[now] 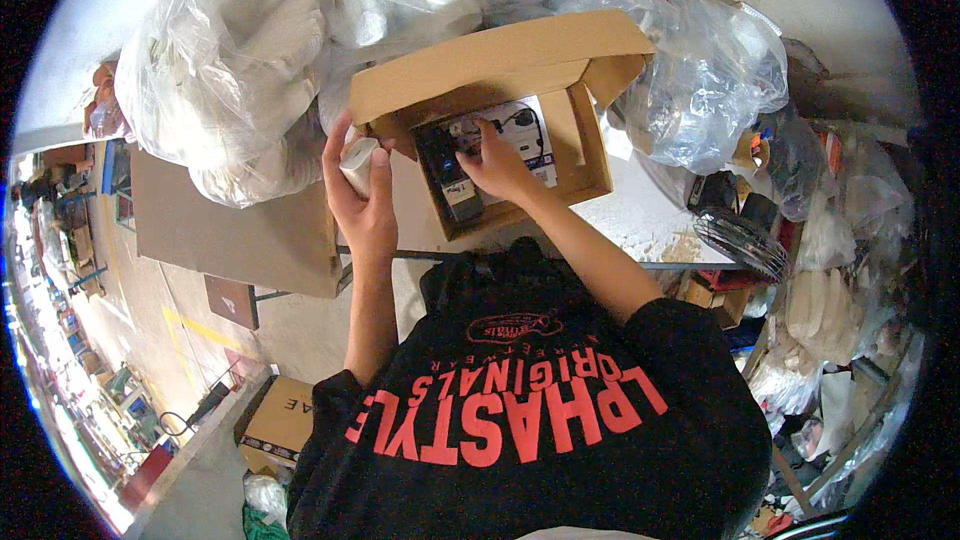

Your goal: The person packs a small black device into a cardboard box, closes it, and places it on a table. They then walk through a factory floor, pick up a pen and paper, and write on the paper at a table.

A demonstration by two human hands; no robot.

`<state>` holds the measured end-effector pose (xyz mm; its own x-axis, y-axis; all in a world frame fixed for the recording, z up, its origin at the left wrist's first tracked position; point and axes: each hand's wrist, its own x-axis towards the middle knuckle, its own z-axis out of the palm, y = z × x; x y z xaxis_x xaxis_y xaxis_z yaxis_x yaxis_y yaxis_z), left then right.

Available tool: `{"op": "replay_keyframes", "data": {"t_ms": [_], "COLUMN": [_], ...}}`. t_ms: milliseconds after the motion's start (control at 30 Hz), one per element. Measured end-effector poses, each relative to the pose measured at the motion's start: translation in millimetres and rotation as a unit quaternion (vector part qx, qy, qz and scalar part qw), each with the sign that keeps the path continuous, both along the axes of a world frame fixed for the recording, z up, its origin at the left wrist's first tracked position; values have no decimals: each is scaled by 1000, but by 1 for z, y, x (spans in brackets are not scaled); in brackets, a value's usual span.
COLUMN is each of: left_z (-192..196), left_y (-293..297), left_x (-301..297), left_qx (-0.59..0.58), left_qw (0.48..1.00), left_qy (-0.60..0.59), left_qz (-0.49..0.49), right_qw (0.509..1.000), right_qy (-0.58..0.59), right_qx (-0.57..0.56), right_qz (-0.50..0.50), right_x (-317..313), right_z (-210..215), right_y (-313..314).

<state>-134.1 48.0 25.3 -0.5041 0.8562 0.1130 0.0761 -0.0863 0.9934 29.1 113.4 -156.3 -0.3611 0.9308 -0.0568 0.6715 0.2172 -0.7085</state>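
In my left hand (360, 202), the fingers are wrapped round a white cylinder (357, 168), its flat end tilted upward, just left of an open cardboard box (590, 155). My right hand (495, 162) reaches inside that box. Its thumb and forefinger are curled about something dark that I cannot make out. Below and left of these fingers lies a long black case (462, 202) with a pale label. A white printed sheet (545, 168) lies in the box, with a thin black cable (543, 130) looping over it.
Large clear plastic bags (235, 70) crowd the back left, and another bag (700, 80) stands behind the box's right side. A brown cardboard sheet (230, 220) hangs over the table's left. At the right sits a black fan-like grille (740, 240). A carton (278, 415) stands lower left.
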Motion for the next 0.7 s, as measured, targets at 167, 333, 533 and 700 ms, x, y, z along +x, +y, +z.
{"op": "replay_keyframes", "data": {"t_ms": [167,333,533,700], "left_z": [1,3,4,5], "left_y": [1,6,0,3], "left_x": [-1,-3,-4,-2], "left_qx": [-14,4,-10,-6], "left_qw": [999,1000,1000,1000], "left_qy": [-29,-20,-25,-4], "left_qz": [-15,-1,12,11], "right_qw": [988,959,977,965], "right_qy": [41,155,-205,-245], "right_qx": [-136,-224,-38,-47], "right_qz": [55,79,-36,-80], "right_x": [9,24,74,91], "right_z": [0,-6,55,56], "right_y": [-27,-7,12,-10]}}
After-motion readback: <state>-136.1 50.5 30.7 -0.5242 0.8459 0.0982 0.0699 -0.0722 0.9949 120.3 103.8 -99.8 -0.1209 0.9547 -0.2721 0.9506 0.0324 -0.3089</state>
